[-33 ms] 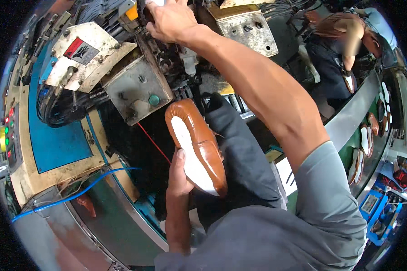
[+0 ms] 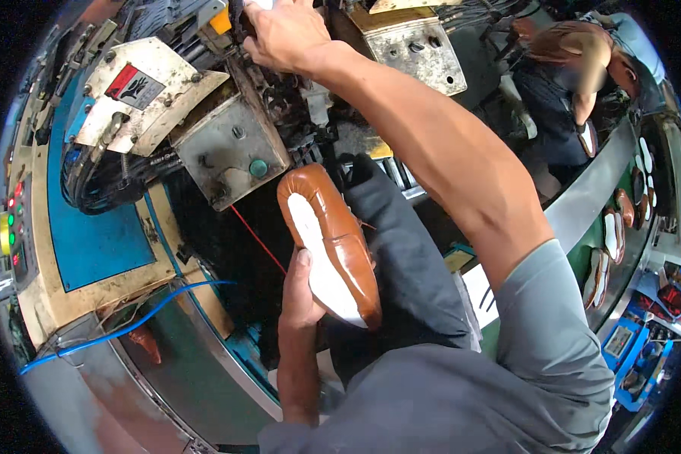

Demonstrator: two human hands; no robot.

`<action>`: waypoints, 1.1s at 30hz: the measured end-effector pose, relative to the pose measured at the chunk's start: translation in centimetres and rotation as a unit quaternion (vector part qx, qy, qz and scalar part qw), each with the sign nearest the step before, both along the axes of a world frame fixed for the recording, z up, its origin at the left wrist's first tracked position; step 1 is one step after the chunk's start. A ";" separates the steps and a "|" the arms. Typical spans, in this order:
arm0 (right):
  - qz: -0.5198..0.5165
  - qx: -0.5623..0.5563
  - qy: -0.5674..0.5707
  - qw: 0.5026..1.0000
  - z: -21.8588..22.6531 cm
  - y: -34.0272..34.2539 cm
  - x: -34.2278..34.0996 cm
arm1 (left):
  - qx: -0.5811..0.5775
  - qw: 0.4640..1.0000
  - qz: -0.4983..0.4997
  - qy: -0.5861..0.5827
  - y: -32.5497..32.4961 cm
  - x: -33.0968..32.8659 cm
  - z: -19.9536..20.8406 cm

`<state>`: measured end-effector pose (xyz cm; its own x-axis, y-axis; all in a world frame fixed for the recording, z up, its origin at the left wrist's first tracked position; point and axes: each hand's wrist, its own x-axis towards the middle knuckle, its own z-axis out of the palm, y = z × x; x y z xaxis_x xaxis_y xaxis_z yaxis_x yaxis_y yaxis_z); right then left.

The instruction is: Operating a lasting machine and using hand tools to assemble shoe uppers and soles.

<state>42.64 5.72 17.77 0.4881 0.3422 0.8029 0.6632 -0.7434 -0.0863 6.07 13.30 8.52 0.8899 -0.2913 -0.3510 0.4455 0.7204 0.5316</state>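
My left hand (image 2: 299, 291) holds a brown leather shoe upper (image 2: 348, 253) by its side, thumb pressed on the white bottom (image 2: 310, 234). The shoe is tilted, its toe toward the machine and its heel toward me. At the top edge, my right hand (image 2: 289, 36) reaches into the machine with bent fingers around a white-faced piece (image 2: 262, 4). Most of that piece is cut off by the picture's edge, so its kind does not show. Under my right hand sits the machine's dark, greasy mechanism (image 2: 268, 98).
A metal control box (image 2: 231, 151) with a green button stands left of the shoe. A blue hose (image 2: 144, 310) crosses the left side over a green conveyor (image 2: 197, 378). At right, a conveyor carries several shoes (image 2: 613, 234); beyond, another person (image 2: 575, 76) holds a shoe.
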 end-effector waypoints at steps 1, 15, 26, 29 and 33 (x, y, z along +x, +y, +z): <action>0.005 0.001 0.060 0.998 0.1 0.0 0.1 | -0.001 1.000 -0.015 0.008 0.0 0.5 0.1; 0.045 0.036 0.207 0.977 4.0 -1.6 -1.2 | -0.213 0.975 -0.009 0.064 1.8 -1.0 -1.5; -0.021 -0.104 0.603 0.790 -21.1 -25.2 -20.1 | 0.471 0.781 0.283 0.296 25.3 -21.0 -7.1; 0.021 -0.053 0.580 0.813 -28.0 -34.1 -26.9 | 0.741 0.558 0.262 0.266 34.2 -27.1 -10.8; -0.044 -0.127 0.549 0.825 -32.3 -41.3 -33.9 | 0.951 0.271 0.099 0.108 39.8 -32.5 -16.1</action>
<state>8.70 -35.58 -14.48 0.9050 0.3564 -0.2322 0.2319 -0.8710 -0.4332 -26.47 53.07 -7.59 0.7207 0.6458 0.2522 0.6672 -0.7449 0.0009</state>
